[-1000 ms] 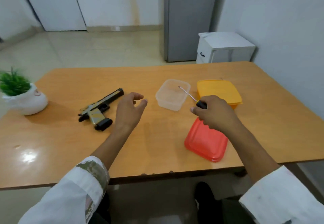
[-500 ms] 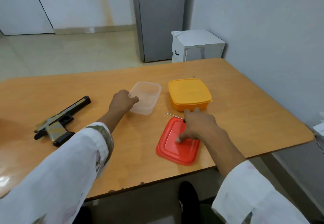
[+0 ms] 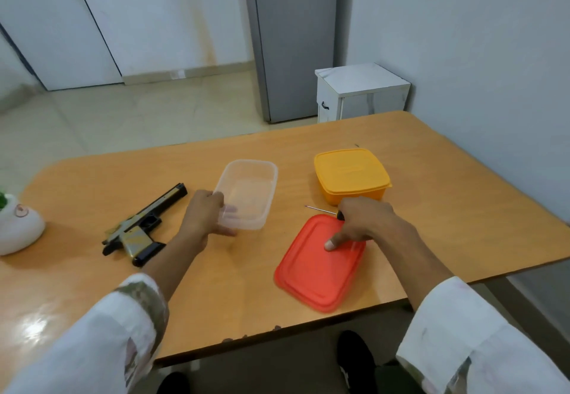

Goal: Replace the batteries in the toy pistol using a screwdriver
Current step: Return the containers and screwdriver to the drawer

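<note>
Left hand (image 3: 205, 218) now gripping clear container (image 3: 246, 193), empty

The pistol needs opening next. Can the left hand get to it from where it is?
Probably yes: the toy pistol lies uncovered just left of the left hand, but that hand's grip is on the clear container.

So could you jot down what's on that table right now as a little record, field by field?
Toy pistol: lying on its side, untouched, left of both hands
Clear container: open, looks empty, near left corner in left hand grip
Red lid: flat on table, right hand fingertips pressing it
Screwdriver: in right hand, thin shaft pointing left
Orange container: closed, behind right hand
Potted plant: far left edge
Batteries: none visible
</note>
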